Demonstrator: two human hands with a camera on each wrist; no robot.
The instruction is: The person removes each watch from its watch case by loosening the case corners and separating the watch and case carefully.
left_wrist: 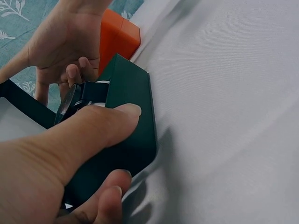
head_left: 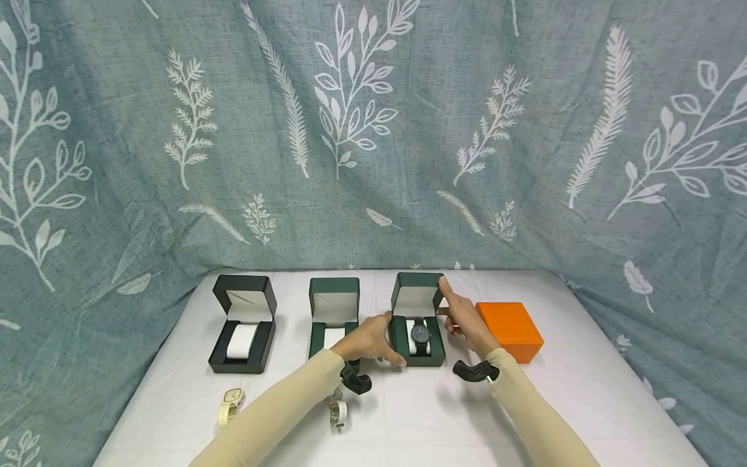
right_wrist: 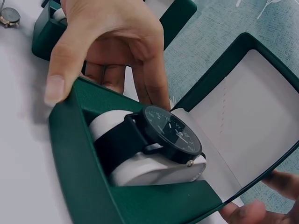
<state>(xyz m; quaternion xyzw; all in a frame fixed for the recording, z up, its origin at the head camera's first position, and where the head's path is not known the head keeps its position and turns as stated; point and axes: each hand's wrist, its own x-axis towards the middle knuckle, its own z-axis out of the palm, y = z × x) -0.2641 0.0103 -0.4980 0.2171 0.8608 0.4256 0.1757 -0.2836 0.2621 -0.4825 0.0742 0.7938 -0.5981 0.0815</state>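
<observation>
An open green watch box (head_left: pixel 428 362) stands between both hands with its lid raised. Inside, a black watch (right_wrist: pixel 173 133) is strapped round a white cushion (right_wrist: pixel 147 175). My left hand (head_left: pixel 367 337) holds the box by its left side; in the left wrist view the thumb (left_wrist: pixel 110 123) lies on the front wall while other fingers curl below. At the right, my right hand (head_left: pixel 467 318) touches the raised lid (right_wrist: pixel 257 107) with an extended finger near its upper right corner. Its other fingers (right_wrist: pixel 247 212) are loosely bent beside the hinge.
Left of the hands stand another open green box (head_left: pixel 334 284), partly covered by the left hand, and an open black box (head_left: pixel 242 368) with a white cushion. A cream watch (head_left: pixel 229 407) and a white-strapped watch (head_left: pixel 338 413) lie nearer. An orange box (head_left: pixel 510 324) sits right.
</observation>
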